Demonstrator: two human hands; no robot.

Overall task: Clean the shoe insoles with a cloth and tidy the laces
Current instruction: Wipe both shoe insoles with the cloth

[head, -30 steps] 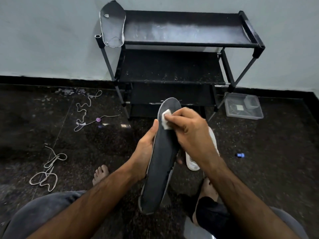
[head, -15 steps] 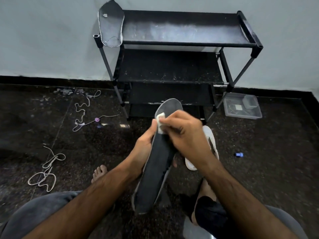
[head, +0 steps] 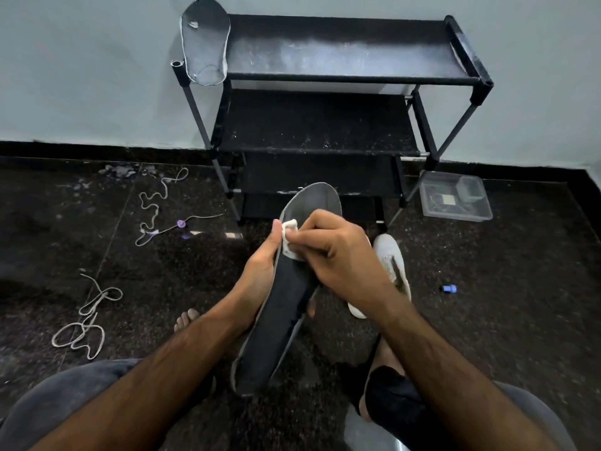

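Speckled dark stone floor (head: 487,320). Left hand (head: 260,271) grips a long dark insole (head: 286,304) from beneath; right hand (head: 341,258) pinches a white cloth (head: 288,237) against it. Looped laces (head: 87,320) lie left; second insole (head: 205,40) on the black rack (head: 341,53).

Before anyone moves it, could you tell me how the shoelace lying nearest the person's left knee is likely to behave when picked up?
Probably floppy: the shoelace lies in loose loops on the floor, so it should dangle and sag from wherever it is pinched. Likely very light, being thin cord. Its crossing loops could snag or tangle as it lifts.

cloth (head: 288,237) pinched against held insole (head: 283,307)
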